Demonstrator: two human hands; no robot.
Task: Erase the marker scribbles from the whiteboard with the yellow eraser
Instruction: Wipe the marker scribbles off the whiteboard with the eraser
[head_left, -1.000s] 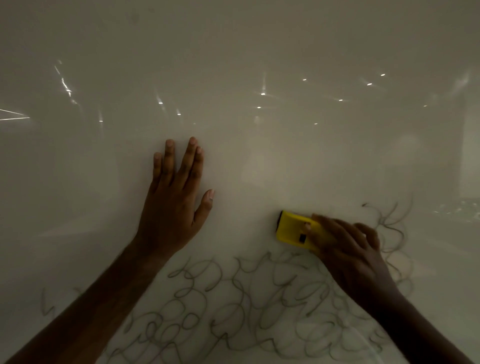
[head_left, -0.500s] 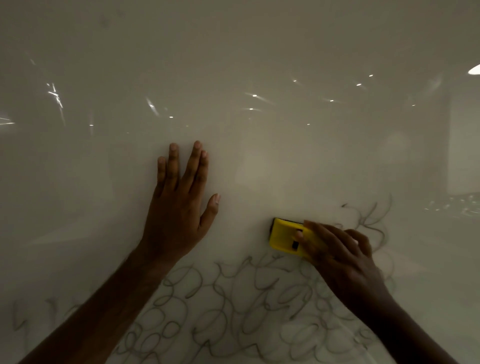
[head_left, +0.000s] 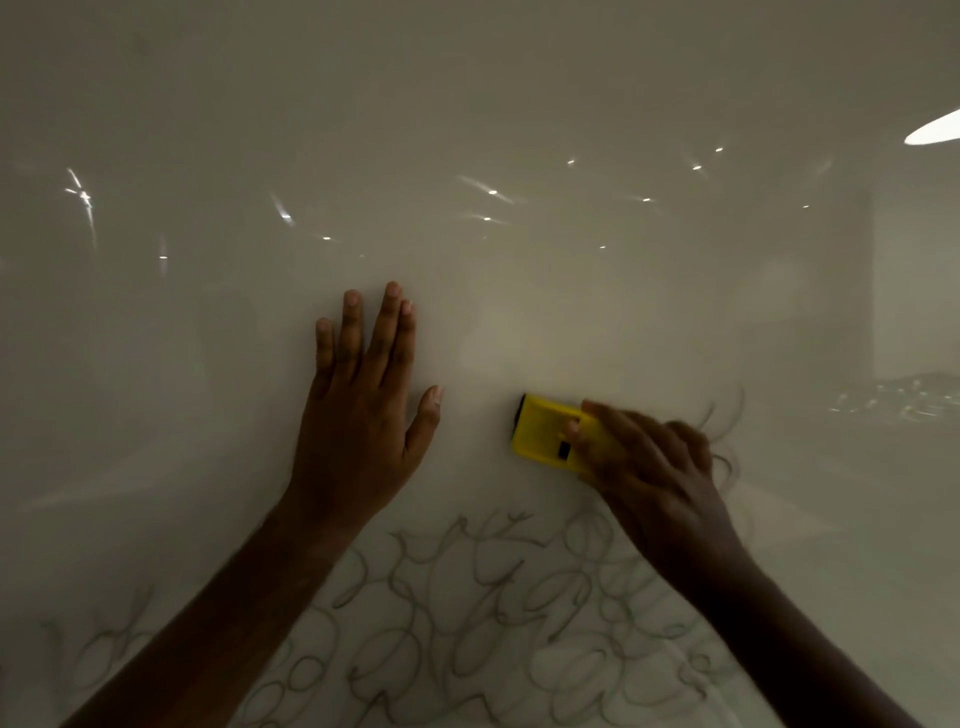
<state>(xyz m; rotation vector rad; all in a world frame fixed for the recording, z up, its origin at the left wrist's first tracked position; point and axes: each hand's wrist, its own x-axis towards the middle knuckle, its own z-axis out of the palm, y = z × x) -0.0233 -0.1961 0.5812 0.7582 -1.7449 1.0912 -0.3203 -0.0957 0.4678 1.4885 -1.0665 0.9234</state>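
The left hand (head_left: 358, 410) lies flat on the whiteboard (head_left: 519, 104), fingers spread, holding nothing. Grey marker scribbles (head_left: 467, 623) loop across the board's lower part, below both hands. Right of the left hand, the yellow eraser (head_left: 550, 434) presses against the board, gripped at its right end by the blurred right hand (head_left: 649, 478). A few scribble strands (head_left: 724, 415) curl just beyond that hand.

The scene is dim and brownish. Small glints speckle the glossy whiteboard (head_left: 519, 93), with a bright glare patch at its upper right edge. The right hand (head_left: 654, 478) is motion-blurred.
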